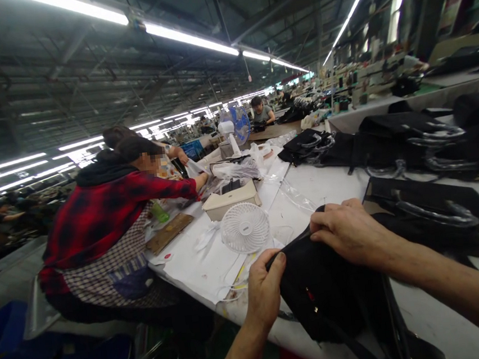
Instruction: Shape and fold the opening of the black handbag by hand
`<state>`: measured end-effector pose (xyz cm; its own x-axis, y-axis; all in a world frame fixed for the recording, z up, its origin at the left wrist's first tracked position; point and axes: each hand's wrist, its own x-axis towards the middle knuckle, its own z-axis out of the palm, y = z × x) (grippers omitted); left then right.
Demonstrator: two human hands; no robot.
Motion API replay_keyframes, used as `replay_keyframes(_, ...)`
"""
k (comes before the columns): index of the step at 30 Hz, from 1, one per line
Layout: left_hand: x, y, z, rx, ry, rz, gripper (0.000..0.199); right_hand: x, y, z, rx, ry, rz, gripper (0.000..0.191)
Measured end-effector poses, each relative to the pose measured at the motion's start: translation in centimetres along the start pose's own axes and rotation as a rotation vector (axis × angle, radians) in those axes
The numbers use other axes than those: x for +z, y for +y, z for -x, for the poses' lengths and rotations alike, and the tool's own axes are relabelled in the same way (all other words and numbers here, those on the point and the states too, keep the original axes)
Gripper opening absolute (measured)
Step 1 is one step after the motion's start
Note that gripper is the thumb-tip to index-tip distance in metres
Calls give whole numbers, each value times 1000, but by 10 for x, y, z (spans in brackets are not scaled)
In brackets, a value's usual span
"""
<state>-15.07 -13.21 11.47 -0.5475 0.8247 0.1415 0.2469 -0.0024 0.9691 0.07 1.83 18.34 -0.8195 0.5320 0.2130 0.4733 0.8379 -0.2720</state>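
Observation:
A black bag [326, 284] hangs tilted over the near edge of the white table, held up by both hands. My left hand [263, 284] pinches its left top corner, thumb on the near side. At the other end of that top edge, my right hand [346, 228] grips the fabric with curled fingers. A small red tag and a shiny metal piece show on the bag's front. Dark straps trail down toward the bottom of the view. Just beyond my left hand stands a small white fan [245, 228].
More black bags with plastic-wrapped handles [437, 211] lie on the right of the table [275, 193]. A cream box [231, 200] sits behind the fan. At left, a co-worker in a red checked shirt [111, 209] leans over the table. A blue fan [240, 124] stands farther back.

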Motion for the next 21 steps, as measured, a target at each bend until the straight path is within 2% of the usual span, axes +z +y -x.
replay_keyframes(5, 2, -2, 1, -11, -3, 49, 30, -4, -4, 0, 19, -12, 70, 14)
replay_keyframes(14, 1, -4, 4, 15, -7, -18, 31, -1, -7, -1, 22, 10, 143, 15)
replay_keyframes(18, 0, -4, 7, 60, -11, -68, 30, 2, -5, -2, 28, 25, 138, 9)
replay_keyframes(21, -3, 0, 7, 113, -60, -113, 27, 3, -5, -2, 6, 26, 173, 26)
